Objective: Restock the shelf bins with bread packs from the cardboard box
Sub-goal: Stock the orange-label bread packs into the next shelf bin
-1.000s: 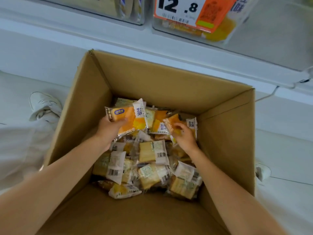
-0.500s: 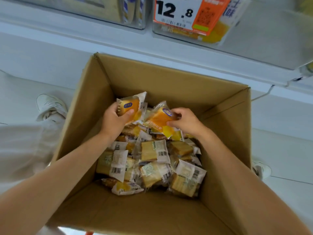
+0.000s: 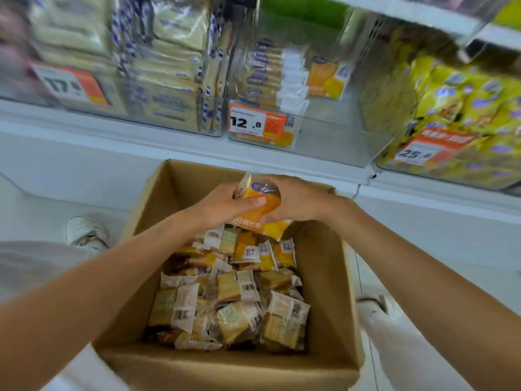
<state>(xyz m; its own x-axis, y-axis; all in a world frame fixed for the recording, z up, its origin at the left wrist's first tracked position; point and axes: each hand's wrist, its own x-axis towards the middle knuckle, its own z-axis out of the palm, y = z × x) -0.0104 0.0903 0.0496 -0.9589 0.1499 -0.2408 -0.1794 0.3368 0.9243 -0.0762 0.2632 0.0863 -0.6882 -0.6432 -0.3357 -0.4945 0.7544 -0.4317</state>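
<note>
An open cardboard box (image 3: 324,277) stands on the floor, holding several wrapped bread packs (image 3: 239,289). Above its far end my left hand (image 3: 222,206) and my right hand (image 3: 298,197) press together around a small stack of orange bread packs (image 3: 260,210), fingers curled on them from both sides. How many packs are in the stack I cannot tell. Straight ahead a clear shelf bin (image 3: 324,136) tagged 12.8 holds a few matching orange packs at its back, with bare room at its right side.
Left of it a clear bin (image 3: 169,108) is packed with pale packs, tagged 17. To the right a bin (image 3: 451,108) of yellow packs carries a 25 tag. A white shelf ledge (image 3: 112,131) runs under the bins. My white shoes (image 3: 84,232) flank the box.
Both hands came out of the box, each with an orange pack, and brought the packs together above the far edge. The view tilted up, revealing the shelf bins.
</note>
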